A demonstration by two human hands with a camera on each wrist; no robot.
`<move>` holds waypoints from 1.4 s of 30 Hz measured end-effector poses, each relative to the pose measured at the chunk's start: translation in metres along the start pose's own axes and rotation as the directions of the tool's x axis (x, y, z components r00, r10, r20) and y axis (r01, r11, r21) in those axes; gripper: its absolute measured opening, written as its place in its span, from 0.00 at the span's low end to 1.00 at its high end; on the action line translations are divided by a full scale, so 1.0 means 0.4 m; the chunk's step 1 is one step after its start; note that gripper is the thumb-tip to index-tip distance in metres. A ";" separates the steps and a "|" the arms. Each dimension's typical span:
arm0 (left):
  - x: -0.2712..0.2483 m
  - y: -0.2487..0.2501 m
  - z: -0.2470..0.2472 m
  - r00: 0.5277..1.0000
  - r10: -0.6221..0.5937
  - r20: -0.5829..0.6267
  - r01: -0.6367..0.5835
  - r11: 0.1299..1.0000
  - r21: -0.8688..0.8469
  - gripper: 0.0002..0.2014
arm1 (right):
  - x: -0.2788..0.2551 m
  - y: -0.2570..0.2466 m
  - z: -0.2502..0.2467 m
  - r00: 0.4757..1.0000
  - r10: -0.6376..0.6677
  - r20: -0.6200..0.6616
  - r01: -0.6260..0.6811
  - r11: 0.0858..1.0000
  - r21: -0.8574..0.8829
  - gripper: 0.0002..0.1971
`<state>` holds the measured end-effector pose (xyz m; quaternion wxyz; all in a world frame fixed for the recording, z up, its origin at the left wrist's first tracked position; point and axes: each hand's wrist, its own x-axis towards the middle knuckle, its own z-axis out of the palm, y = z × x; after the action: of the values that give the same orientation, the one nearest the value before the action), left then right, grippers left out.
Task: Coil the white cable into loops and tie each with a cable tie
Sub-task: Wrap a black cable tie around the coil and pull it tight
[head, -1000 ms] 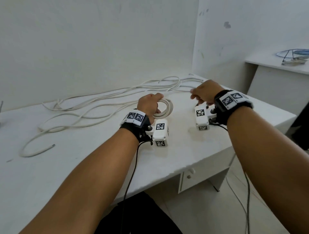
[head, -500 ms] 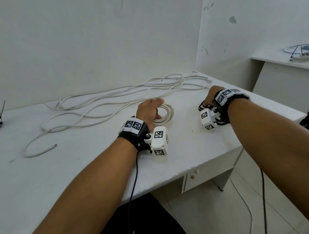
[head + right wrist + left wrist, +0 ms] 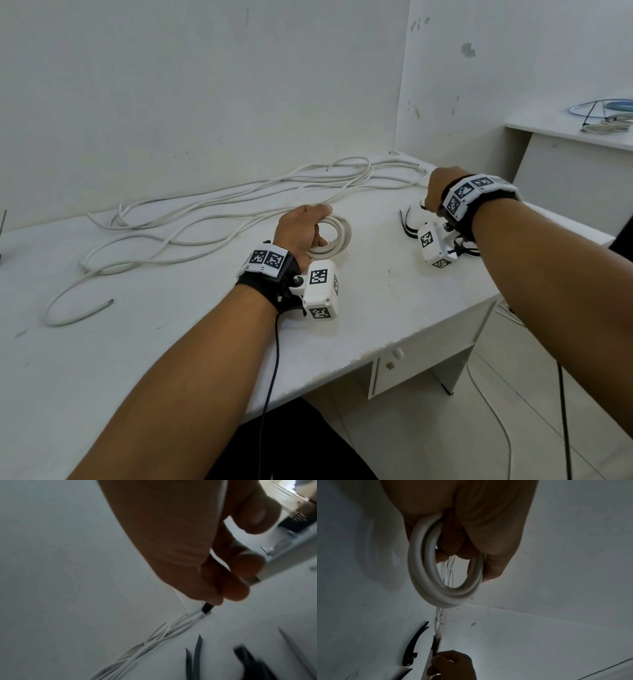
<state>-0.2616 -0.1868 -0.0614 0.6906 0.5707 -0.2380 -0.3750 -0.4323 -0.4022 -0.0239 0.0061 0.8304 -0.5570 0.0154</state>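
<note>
Loose cable [image 3: 178, 236] sprawls over the worktop [image 3: 137, 342] left of and behind the coil [image 3: 337, 236], so most isn't wound yet. Left hand [image 3: 301, 229] grips the coil, approx. three turns, fingers [image 3: 493, 566] curled round it, held just above the worktop; no tie on it. Right of the coil lie spare ties [image 3: 407, 224]. Right hand [image 3: 433, 190] pinches one black tie [image 3: 206, 608] btw. thumb and fingers. Judgement: 1st loop formed, tying pending; rest of the cable left to coil.

Right hand [image 3: 432, 192], formerly beside the coiled white cable [image 3: 337, 236], now reaches the far table [image 3: 376, 308] edge, pinching a black plastic cable tie [image 3: 207, 608].
</note>
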 end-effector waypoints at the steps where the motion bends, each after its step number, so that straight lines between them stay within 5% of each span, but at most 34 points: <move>1: 0.000 -0.001 0.001 1.000 0.001 0.001 -0.001 1.000 0.002 0.16 | 0.002 0.009 -0.011 1.000 -0.005 -0.031 0.005 1.000 -0.014 0.06; 7: 0.005 0.009 -0.002 0.999 0.030 0.020 -0.030 1.000 -0.006 0.19 | -0.084 -0.026 -0.100 0.987 -0.040 -0.153 0.044 0.999 0.019 0.07; 13: 0.001 0.047 -0.032 0.998 0.064 0.023 -0.064 0.998 -0.012 0.18 | -0.125 -0.124 -0.114 0.982 -0.116 -0.146 0.140 0.977 0.164 0.04; 17: -0.015 0.081 -0.088 0.997 0.080 0.009 -0.080 0.997 -0.003 0.19 | -0.137 -0.228 -0.092 0.972 -0.205 -0.118 0.236 0.865 0.443 0.05; 22: -0.042 0.122 -0.198 0.994 0.110 0.000 -0.110 0.993 0.033 0.16 | -0.181 -0.392 -0.063 0.916 -0.335 -0.220 0.401 0.776 0.486 0.08; 26: -0.059 0.146 -0.307 0.985 0.153 -0.079 -0.147 0.986 0.078 0.15 | -0.243 -0.541 -0.049 0.855 -0.468 -0.225 0.474 0.526 0.706 0.02; 30: -0.072 0.160 -0.409 0.977 0.149 -0.153 -0.137 0.986 0.090 0.14 | -0.296 -0.658 -0.032 0.803 -0.551 -0.227 0.399 0.216 0.891 0.03; 36: -0.081 0.146 -0.515 0.966 0.141 -0.215 -0.125 0.989 0.083 0.01 | -0.326 -0.767 0.016 0.737 -0.669 -0.098 0.240 0.123 0.963 0.05; 42: -0.084 0.127 -0.556 0.975 0.123 -0.184 -0.102 0.988 0.119 0.05 | -0.329 -0.797 0.051 0.675 -0.736 -0.049 0.106 0.031 0.994 0.11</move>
<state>-0.1012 -0.0214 -0.0612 0.6984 0.6263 -0.2228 -0.2654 -0.1868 -0.1600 -0.0462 -0.6483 0.7400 -0.1060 0.1442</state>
